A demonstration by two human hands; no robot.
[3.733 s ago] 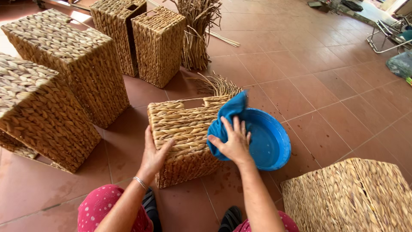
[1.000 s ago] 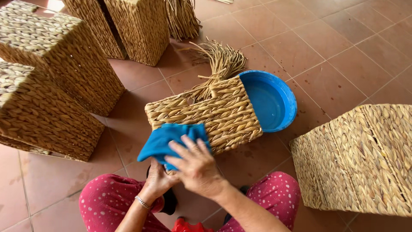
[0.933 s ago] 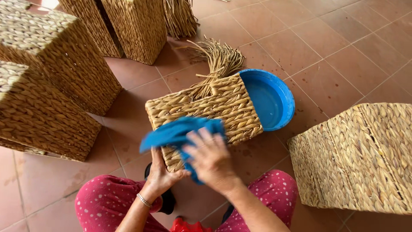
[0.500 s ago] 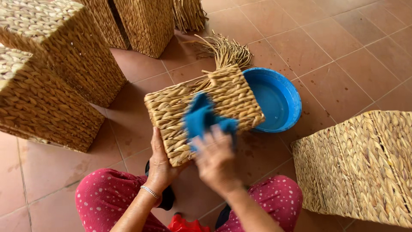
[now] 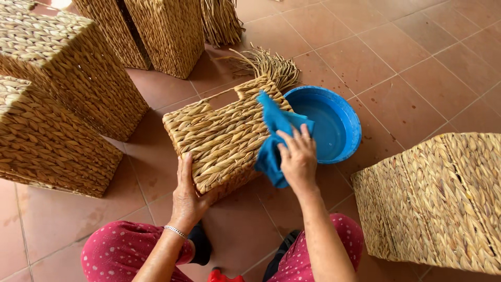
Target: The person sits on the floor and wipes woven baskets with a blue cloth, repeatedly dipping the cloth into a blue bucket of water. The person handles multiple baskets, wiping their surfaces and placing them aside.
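Observation:
A woven straw basket [image 5: 219, 136] lies tilted on the tiled floor in front of me. My left hand [image 5: 187, 193] grips its near lower corner, with a thin bracelet on the wrist. My right hand [image 5: 298, 158] presses a blue cloth [image 5: 273, 130] against the basket's right side. A round blue basin [image 5: 334, 122] holding some water sits just to the right of the basket, touching it. Loose straw ends [image 5: 269, 65] stick out behind the basket.
Two woven baskets [image 5: 57, 104] stand at the left, two taller ones [image 5: 156, 31] at the back, and another [image 5: 443, 198] at the right. My knees in red dotted trousers [image 5: 125, 250] are at the bottom edge. The floor is terracotta tile [image 5: 396, 68].
The cloth has moved from the basket's near left corner across its face to the right side by the basin. My left hand has stayed on the basket's near corner, and the basket has turned a little.

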